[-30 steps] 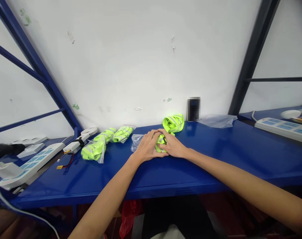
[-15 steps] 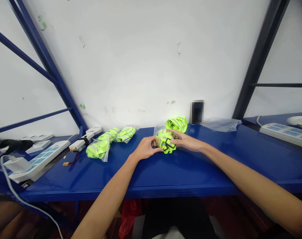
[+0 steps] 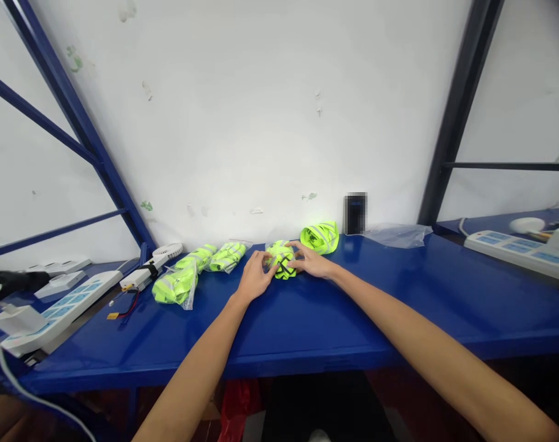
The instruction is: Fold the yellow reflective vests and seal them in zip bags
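both hands [image 3: 254, 279] [image 3: 314, 265] grip one neon bundle [image 3: 282, 261] (five total)

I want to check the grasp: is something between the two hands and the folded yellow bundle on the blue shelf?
Nothing visible is in the way. The left hand and the right hand hold the yellow bundle with their fingertips, one from each side.

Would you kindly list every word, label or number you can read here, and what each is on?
Nothing here can be read.
On the left power strip: blue panels, print too small.
On the right power strip: likewise too small.
On the dark object by the wall: blurred out.
On the yellow-green bundle between left hand and right hand: no print visible.
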`<state>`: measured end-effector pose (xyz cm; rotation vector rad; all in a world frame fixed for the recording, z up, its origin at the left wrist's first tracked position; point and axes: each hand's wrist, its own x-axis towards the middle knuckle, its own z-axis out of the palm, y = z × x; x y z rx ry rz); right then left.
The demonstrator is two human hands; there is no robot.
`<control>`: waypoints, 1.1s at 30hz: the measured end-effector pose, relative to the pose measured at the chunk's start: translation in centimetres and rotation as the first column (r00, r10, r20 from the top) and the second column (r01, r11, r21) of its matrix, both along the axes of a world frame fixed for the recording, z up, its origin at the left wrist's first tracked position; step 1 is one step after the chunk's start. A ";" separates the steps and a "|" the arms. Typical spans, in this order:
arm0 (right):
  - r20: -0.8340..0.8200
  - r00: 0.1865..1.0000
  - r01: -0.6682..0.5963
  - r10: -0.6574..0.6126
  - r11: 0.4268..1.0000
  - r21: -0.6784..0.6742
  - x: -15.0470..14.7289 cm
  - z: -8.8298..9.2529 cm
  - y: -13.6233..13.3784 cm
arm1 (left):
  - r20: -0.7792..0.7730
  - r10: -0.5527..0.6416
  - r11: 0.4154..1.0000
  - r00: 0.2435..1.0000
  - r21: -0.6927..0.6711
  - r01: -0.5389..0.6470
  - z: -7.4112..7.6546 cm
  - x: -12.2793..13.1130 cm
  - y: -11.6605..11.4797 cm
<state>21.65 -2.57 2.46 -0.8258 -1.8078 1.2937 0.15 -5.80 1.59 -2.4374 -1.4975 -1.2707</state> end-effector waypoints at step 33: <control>0.126 0.870 0.445 -0.477 0.869 0.216 -3.5 -0.8 -0.7 | -0.146 -0.015 0.998 0.989 0.053 0.023 1.0 0.4 -1.2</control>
